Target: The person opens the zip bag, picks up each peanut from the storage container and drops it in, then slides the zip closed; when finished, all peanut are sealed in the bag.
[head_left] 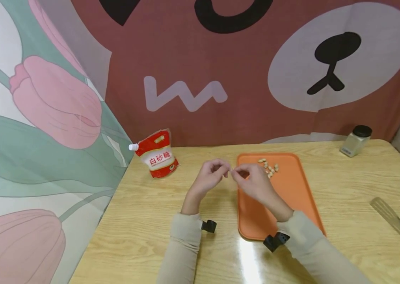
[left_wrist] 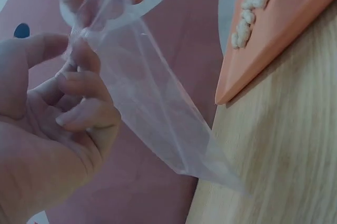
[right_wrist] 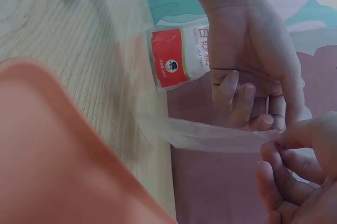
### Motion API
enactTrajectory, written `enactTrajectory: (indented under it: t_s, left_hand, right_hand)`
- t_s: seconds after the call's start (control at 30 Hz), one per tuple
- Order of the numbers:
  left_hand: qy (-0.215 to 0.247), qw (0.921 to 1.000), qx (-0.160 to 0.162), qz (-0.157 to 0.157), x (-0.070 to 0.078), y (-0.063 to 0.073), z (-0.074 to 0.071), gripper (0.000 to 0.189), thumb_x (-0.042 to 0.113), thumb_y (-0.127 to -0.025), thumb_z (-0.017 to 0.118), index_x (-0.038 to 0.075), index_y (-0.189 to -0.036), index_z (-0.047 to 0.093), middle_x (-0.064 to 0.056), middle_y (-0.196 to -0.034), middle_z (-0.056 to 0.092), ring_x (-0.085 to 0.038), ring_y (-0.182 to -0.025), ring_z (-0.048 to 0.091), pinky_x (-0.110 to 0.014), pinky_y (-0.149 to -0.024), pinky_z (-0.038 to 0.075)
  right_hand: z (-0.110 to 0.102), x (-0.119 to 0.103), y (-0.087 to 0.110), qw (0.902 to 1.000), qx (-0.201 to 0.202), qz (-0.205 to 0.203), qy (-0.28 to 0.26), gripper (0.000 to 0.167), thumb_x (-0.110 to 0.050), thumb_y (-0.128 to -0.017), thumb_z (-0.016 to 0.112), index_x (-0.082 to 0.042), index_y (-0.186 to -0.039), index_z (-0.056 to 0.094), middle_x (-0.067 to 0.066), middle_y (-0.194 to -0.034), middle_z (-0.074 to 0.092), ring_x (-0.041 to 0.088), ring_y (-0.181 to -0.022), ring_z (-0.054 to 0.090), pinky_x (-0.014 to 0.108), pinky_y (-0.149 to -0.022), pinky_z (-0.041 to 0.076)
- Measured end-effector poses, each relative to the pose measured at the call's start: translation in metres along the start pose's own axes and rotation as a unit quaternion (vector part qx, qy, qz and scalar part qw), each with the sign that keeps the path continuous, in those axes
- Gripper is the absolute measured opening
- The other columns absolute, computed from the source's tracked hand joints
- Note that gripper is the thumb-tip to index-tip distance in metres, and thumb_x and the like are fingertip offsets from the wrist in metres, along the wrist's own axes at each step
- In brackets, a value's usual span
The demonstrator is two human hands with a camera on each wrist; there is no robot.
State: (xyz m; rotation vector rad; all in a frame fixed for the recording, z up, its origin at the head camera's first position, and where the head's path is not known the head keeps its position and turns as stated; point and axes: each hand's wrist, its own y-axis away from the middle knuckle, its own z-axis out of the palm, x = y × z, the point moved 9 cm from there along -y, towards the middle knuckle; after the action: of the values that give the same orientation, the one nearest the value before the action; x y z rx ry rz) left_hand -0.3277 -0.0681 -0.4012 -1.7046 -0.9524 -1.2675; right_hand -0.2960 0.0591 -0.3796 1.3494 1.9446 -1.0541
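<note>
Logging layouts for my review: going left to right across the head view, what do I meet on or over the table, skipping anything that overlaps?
Red-and-white pouch → left hand → right hand → black-lidded jar → slotted spatulas.

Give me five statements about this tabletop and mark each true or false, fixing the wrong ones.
1. The left hand and right hand both pinch a clear plastic bag. True.
2. The peanuts are inside that bag. False: they lie on the orange tray.
3. In the head view, the red and white pouch is to the left of the tray. True.
4. The jar has its black lid taken off. False: the lid is on it.
5. Two slotted spatulas lie on the tray. False: they lie on the table, to the tray's right in the head view.
</note>
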Motion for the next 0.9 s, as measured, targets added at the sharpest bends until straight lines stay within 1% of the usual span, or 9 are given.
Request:
enactTrajectory:
  t_s: [0.13,0.17,0.2,0.27,0.5,0.63,0.73,0.83,0.9]
  left_hand:
    - [-0.04,0.9992,-0.001,0.004,-0.001,0.0,0.002,0.022,0.013,-0.103,0.054,-0.001,-0.096,0.071,-0.017,-0.085,0.064,-0.021,-0.066,0.051,-0.025,-0.056,0.034]
    - [-0.043,0.9991,-0.003,0.006,-0.001,0.0,0.003,0.022,0.012,-0.102,0.054,-0.001,-0.095,0.07,-0.015,-0.085,0.064,-0.021,-0.067,0.052,-0.025,-0.056,0.034]
    - [-0.045,0.9989,-0.005,0.009,-0.001,0.0,0.002,0.021,0.01,-0.102,0.054,-0.001,-0.095,0.07,-0.014,-0.085,0.064,-0.016,-0.066,0.052,-0.025,-0.056,0.034]
    - [-0.051,0.9986,-0.01,0.014,0.0,0.0,0.002,0.02,0.007,-0.101,0.053,-0.002,-0.094,0.069,-0.013,-0.086,0.064,-0.013,-0.068,0.054,-0.025,-0.056,0.036]
    - [-0.086,0.9959,-0.021,0.021,0.001,0.0,0.003,0.019,0.005,-0.1,0.053,-0.004,-0.093,0.069,-0.031,-0.091,0.061,-0.011,-0.059,0.045,-0.024,-0.052,0.034]
    - [-0.109,0.9938,-0.021,0.013,0.0,-0.001,0.003,0.02,0.006,-0.098,0.054,-0.003,-0.093,0.071,-0.022,-0.086,0.063,-0.01,-0.059,0.046,-0.024,-0.053,0.037]
    - [-0.123,0.9923,0.006,-0.002,-0.001,0.001,-0.005,0.017,0.006,-0.094,0.055,0.001,-0.087,0.07,-0.01,-0.076,0.06,-0.012,-0.059,0.045,-0.025,-0.054,0.038]
    - [-0.136,0.9899,0.035,-0.016,0.002,0.004,-0.016,0.015,0.006,-0.09,0.056,0.005,-0.081,0.069,-0.003,-0.071,0.056,-0.012,-0.061,0.045,-0.026,-0.055,0.039]
    - [-0.14,0.9896,0.03,-0.016,0.004,0.005,-0.019,0.015,0.006,-0.09,0.056,0.006,-0.081,0.068,-0.002,-0.071,0.054,-0.013,-0.06,0.043,-0.027,-0.055,0.038]
  right_hand:
    - [0.001,0.001,-0.001,1.0,-0.003,-0.005,0.006,0.018,-0.014,-0.097,0.063,-0.004,-0.097,0.077,0.0,-0.081,0.071,0.016,-0.074,0.062,0.033,-0.062,0.049]
    - [0.001,0.002,-0.001,1.0,-0.005,-0.004,0.006,0.018,-0.014,-0.097,0.062,-0.004,-0.097,0.076,0.0,-0.08,0.07,0.016,-0.073,0.061,0.033,-0.061,0.048]
    - [0.001,0.002,-0.002,1.0,-0.005,-0.003,0.007,0.017,-0.014,-0.097,0.062,-0.004,-0.095,0.076,-0.001,-0.08,0.069,0.015,-0.073,0.061,0.033,-0.062,0.048]
    - [0.001,0.003,-0.002,0.9999,-0.007,0.001,0.007,0.018,-0.014,-0.097,0.061,-0.005,-0.094,0.076,-0.001,-0.079,0.069,0.014,-0.072,0.06,0.033,-0.063,0.049]
    - [-0.002,0.005,-0.003,0.9988,0.001,0.006,0.049,0.017,-0.013,-0.094,0.062,-0.006,-0.09,0.077,-0.001,-0.077,0.068,0.013,-0.066,0.059,0.034,-0.062,0.048]
    - [-0.005,0.006,-0.003,0.9958,-0.001,0.01,0.091,0.018,-0.013,-0.093,0.06,-0.006,-0.089,0.075,-0.001,-0.074,0.067,0.012,-0.058,0.056,0.032,-0.053,0.045]
    - [-0.015,0.01,-0.003,0.9921,0.009,0.026,0.122,0.018,-0.011,-0.092,0.057,-0.006,-0.085,0.073,0.0,-0.07,0.065,0.013,-0.049,0.05,0.031,-0.048,0.04]
    - [-0.025,0.013,-0.003,0.9895,0.025,0.034,0.138,0.017,-0.009,-0.091,0.057,-0.007,-0.083,0.073,0.002,-0.069,0.066,0.015,-0.043,0.046,0.031,-0.045,0.036]
    - [-0.029,0.012,-0.004,0.9895,0.028,0.03,0.138,0.016,-0.011,-0.09,0.06,-0.007,-0.084,0.074,0.003,-0.074,0.068,0.014,-0.045,0.047,0.031,-0.047,0.037]
